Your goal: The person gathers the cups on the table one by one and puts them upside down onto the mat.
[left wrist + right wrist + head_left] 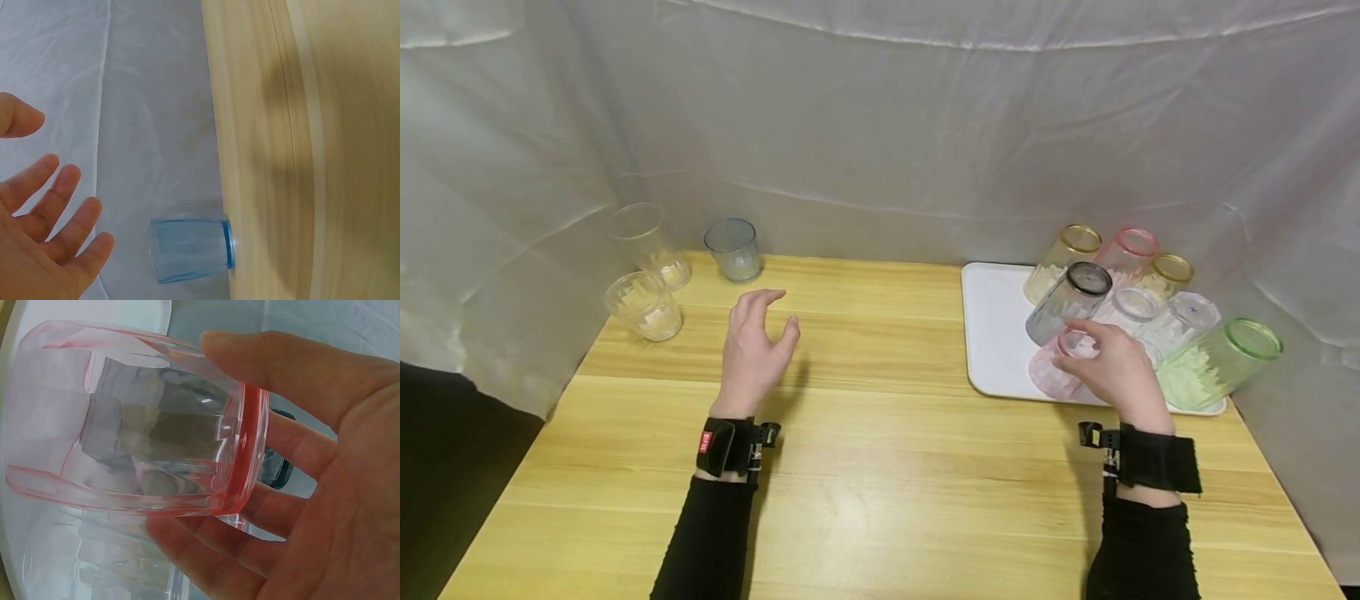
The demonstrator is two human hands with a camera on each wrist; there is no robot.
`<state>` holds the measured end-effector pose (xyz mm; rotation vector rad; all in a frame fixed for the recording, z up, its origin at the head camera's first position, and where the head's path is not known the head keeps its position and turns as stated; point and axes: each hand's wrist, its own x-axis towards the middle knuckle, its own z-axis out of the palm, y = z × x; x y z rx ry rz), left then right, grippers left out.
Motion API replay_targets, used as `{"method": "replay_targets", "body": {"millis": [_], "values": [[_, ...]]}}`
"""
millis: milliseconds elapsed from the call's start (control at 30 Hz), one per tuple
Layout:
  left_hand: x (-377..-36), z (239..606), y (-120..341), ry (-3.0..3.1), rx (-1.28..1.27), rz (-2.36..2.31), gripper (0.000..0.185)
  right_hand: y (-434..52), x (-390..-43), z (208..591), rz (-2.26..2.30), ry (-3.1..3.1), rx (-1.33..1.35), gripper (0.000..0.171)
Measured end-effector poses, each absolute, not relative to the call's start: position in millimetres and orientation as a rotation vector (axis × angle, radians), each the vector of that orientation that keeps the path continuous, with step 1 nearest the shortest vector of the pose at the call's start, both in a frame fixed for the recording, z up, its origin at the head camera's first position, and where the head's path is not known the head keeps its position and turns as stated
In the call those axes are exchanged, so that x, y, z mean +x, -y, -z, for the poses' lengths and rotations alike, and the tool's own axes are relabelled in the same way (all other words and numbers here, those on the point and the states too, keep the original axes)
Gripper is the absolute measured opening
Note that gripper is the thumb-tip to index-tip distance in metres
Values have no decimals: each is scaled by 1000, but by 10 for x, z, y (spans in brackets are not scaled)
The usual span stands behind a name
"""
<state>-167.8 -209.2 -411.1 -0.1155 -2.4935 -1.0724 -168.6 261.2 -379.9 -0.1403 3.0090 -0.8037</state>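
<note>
My right hand (1112,362) grips a short pink glass (1051,371) near its base, thumb on one side and fingers on the other. The glass is upside down at the front of a white tray (996,333); whether it touches the tray I cannot tell. In the right wrist view, the pink glass (144,425) shows a thick red-tinted base near the palm. Held above the table, my left hand (751,348) has its fingers and thumb apart with nothing between them. A blue glass (735,254) stands upright beyond it, also seen in the left wrist view.
Several upside-down glasses crowd the tray, among them a grey glass (1067,308) and a tall green glass (1213,362) at the right. Two clear glasses, one tall (655,246) and one short (647,308), stand at the table's left. Grey curtains (865,125) border the back and sides.
</note>
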Motion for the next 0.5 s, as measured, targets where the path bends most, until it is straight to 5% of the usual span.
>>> {"method": "replay_targets", "body": {"millis": [500], "values": [[-1769, 4157, 2389, 2301, 30, 1068, 49, -2257, -1575, 3586, 1208, -3335, -121, 57]]}}
